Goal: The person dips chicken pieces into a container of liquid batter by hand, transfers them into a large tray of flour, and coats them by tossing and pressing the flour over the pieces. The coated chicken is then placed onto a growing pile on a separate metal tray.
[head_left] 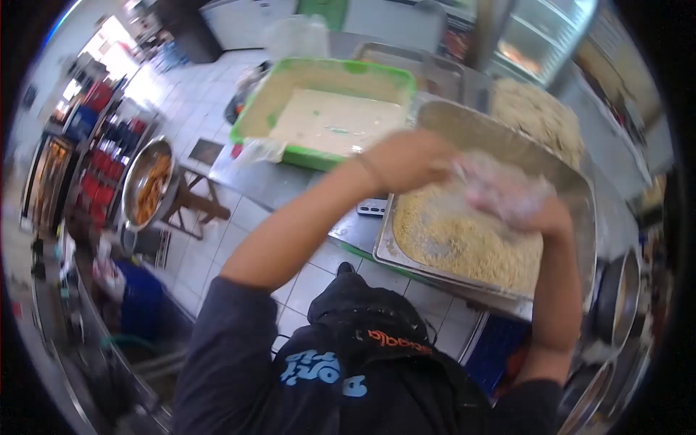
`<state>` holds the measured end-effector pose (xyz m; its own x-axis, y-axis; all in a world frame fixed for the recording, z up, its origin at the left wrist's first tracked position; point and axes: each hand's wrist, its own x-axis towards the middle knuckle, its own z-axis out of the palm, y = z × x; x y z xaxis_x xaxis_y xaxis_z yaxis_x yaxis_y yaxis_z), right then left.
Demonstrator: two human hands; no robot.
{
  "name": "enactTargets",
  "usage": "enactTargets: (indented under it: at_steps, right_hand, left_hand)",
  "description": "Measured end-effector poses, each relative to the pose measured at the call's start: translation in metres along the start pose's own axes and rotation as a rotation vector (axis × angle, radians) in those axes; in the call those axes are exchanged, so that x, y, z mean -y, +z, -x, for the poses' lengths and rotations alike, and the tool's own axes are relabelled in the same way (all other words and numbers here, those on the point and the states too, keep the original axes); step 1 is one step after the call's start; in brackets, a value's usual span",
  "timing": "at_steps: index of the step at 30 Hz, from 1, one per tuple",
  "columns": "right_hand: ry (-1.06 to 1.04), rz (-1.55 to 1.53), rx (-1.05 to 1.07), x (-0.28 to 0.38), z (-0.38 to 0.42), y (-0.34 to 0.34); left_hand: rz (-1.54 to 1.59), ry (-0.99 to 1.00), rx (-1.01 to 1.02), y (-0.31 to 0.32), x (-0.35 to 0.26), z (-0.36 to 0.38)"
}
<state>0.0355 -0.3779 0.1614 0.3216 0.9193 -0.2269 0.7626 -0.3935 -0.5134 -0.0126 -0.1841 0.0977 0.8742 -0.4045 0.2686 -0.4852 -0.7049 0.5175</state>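
Observation:
Over a deep metal tray [388, 239] of pale yellow, crumbly breading-like flour [471, 243], both hands come together. My left hand [417, 159] is closed, its fingertips pinching the edge of some thin, clear, crumpled plastic [489, 177]. That plastic covers the fingers of my right hand [533, 210], which points in from the right side of the tray. Motion blurs the right fingers, and I cannot tell if they are bent around anything. Left of the tray, a green-rimmed tub [290, 156] contains pale, creamy liquid [337, 119], with my left forearm near its front corner.
A big mound of pale dough-like material [540, 116] sits behind the tray. Metal pans [442, 76] lie at the table's back. On a stool [199, 206] at left stands a metal bowl [129, 188] of orange-brown food. Dark round pans [616, 301] stand at right.

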Motion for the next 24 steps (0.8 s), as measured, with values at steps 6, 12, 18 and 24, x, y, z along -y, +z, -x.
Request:
enactTargets:
  at_steps: [6, 12, 18, 24]
  right_hand:
    - [0.166, -0.063, -0.073, -0.037, 0.118, 0.035]
    - [0.385, -0.235, -0.337, -0.062, 0.215, 0.047]
    - [0.333, -0.054, -1.058, 0.005, 0.215, 0.042]
    - [-0.858, -1.18, -0.263, 0.117, 0.025, 0.121]
  left_hand:
    - [-0.173, 0.109, 0.039, 0.068, -0.021, -0.044]
    - [-0.467, 0.154, -0.053, 0.076, -0.032, -0.054]
    - [-0.077, -0.085, 0.113, 0.029, -0.038, -0.002]
    - [0.246, 0.205, -0.634, -0.071, -0.009, 0.217]
